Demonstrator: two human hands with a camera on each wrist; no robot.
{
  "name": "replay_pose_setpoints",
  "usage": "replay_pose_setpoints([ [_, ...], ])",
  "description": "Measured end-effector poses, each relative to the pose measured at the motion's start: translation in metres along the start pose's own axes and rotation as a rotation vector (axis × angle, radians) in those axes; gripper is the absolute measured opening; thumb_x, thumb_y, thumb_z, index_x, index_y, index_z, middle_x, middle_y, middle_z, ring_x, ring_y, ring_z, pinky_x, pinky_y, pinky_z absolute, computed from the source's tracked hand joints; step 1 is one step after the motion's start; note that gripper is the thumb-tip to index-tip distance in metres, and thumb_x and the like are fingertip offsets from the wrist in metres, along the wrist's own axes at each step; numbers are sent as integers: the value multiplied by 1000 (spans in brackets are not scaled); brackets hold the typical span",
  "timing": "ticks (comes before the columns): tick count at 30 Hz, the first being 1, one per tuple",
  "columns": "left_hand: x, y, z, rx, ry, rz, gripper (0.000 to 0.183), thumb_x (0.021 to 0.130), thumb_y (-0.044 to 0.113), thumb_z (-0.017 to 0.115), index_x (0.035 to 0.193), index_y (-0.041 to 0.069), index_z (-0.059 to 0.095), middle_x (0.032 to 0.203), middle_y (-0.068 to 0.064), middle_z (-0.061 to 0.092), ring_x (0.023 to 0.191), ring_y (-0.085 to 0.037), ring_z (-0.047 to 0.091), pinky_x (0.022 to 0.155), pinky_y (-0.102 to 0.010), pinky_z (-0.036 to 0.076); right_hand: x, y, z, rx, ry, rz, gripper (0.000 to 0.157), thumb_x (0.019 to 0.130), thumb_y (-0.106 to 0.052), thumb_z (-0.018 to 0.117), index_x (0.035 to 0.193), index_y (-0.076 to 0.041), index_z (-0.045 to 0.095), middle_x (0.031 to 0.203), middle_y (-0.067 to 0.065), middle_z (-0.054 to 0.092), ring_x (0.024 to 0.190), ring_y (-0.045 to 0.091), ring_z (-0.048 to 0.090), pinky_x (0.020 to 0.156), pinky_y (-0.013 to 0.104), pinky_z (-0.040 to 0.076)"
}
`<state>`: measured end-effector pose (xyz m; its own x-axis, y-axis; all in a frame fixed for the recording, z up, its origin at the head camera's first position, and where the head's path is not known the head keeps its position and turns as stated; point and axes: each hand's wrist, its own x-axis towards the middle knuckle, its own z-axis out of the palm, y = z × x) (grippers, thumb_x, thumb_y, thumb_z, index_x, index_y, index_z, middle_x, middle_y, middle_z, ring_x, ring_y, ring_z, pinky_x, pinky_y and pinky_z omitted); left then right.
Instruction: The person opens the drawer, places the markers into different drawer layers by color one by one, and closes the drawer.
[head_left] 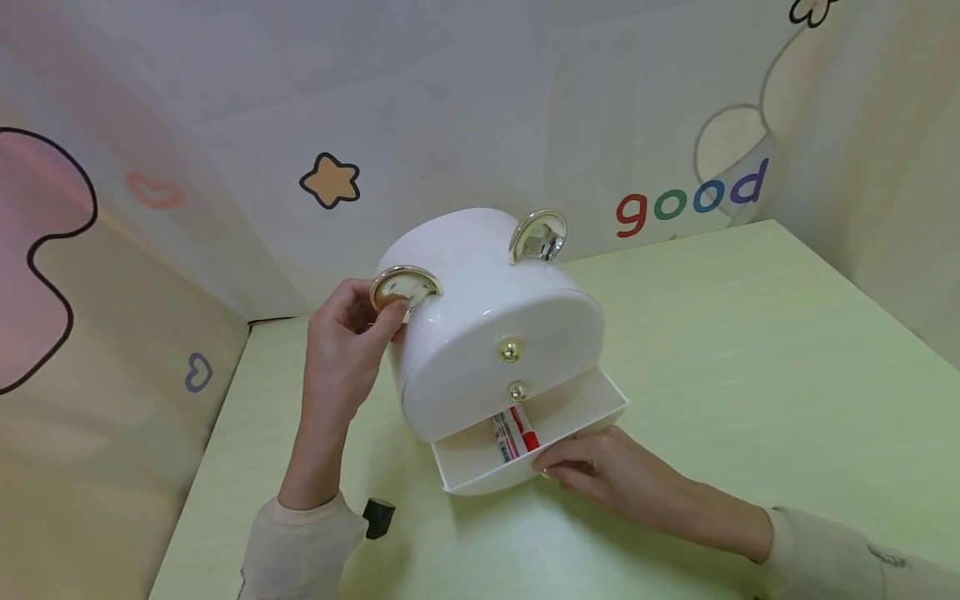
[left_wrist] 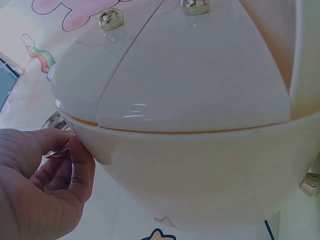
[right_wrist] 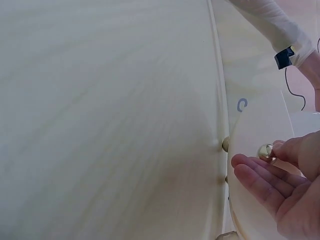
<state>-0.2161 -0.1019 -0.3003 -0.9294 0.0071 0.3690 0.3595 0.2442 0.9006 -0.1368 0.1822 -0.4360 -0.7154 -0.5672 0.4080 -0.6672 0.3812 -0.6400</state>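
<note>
A glossy white drawer box [head_left: 480, 333] with two gold ear-shaped handles stands on the table. My left hand [head_left: 345, 342] grips the near-left gold ear [head_left: 405, 283], thumb in front and fingers behind. At the front, the lowest drawer [head_left: 577, 400] is pulled out. Inside it lie a white stick with a red cap [head_left: 528, 435] and a printed white item beside it. My right hand [head_left: 607, 471] is at the drawer's front, and in the right wrist view its thumb and fingers pinch the gold knob [right_wrist: 266, 151]. Two further gold knobs [head_left: 510, 350] sit on the drawer fronts above.
The box stands on a pale green tabletop [head_left: 712, 350]. Behind it is a light wall sheet [head_left: 465, 108] printed with a star, hearts and the word "good". A small black block [head_left: 378, 517] shows at my left sleeve. The right gold ear [head_left: 540, 237] rises from the box top.
</note>
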Motion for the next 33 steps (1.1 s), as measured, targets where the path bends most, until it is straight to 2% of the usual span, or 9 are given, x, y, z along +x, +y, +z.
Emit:
replay_pose_setpoints([
  [8,0,-1,0,-7,-8,-1,14,96,4,72,107,-2,64,92,-7,67,77,-17,64,70,-21,60,6,5,-1,16,-13,7,14,96,-2,72,105,-11,79,99,-3,76,79,0,59,67,18,56],
  [21,-1,-2,-1,-12,-14,-2,14,96,3,71,108,0,64,89,-6,65,76,-17,62,68,-20,58,11,6,0,51,-11,70,15,94,1,73,104,-8,79,99,-1,76,80,4,61,69,21,59],
  [33,1,-2,-2,-4,-31,4,14,96,3,71,107,0,63,89,-7,66,77,-18,63,69,-21,59,17,8,1,3,15,36,15,92,3,74,103,-6,79,95,1,76,75,1,60,64,20,58],
])
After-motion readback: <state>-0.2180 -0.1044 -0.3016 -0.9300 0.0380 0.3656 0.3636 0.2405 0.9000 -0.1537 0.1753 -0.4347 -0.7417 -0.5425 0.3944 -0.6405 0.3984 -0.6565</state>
